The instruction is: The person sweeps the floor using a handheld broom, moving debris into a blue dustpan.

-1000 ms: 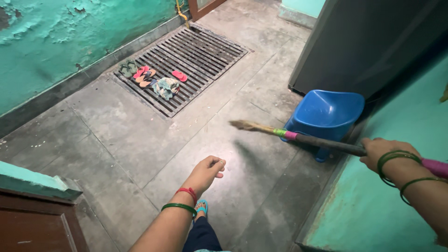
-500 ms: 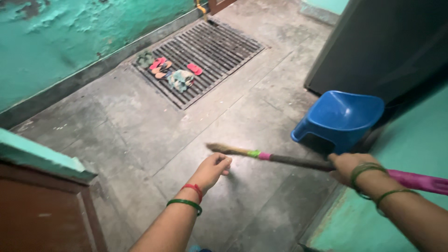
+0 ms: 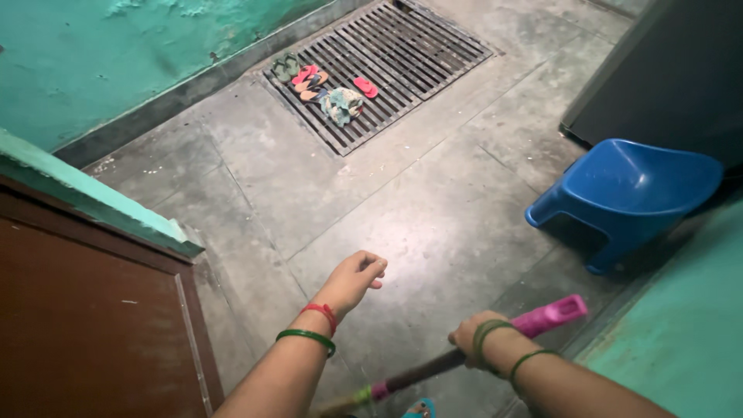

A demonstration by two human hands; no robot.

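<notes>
So the floor (image 3: 433, 209) is grey concrete slabs, pretty scuffed and dusty, with a flaky teal wall (image 3: 116, 54) running along its far left edge and one brown wooden door (image 3: 85, 325) with a teal ledge on top at the near left corner. One metal drain grate (image 3: 379, 66) is set into the far end of the floor, and on it I count about four small sandals (image 3: 313, 77) (pinkish and greenish) plus one crumpled light cloth (image 3: 340, 104) just beside them. One blue plastic stool (image 3: 631, 197) sits at the right edge of the floor, next to a big dark cabinet-looking thing (image 3: 673, 77). Right hand (image 3: 472, 340) has its fingers wrapped tight around one broom (image 3: 495, 344) with a dark stick and pink end, held low over the near edge of the floor. Left hand (image 3: 356, 279) is out in front holding nothing, fingers loosely curled. Bangles: two green on the right wrist, one green and one red on the left.
</notes>
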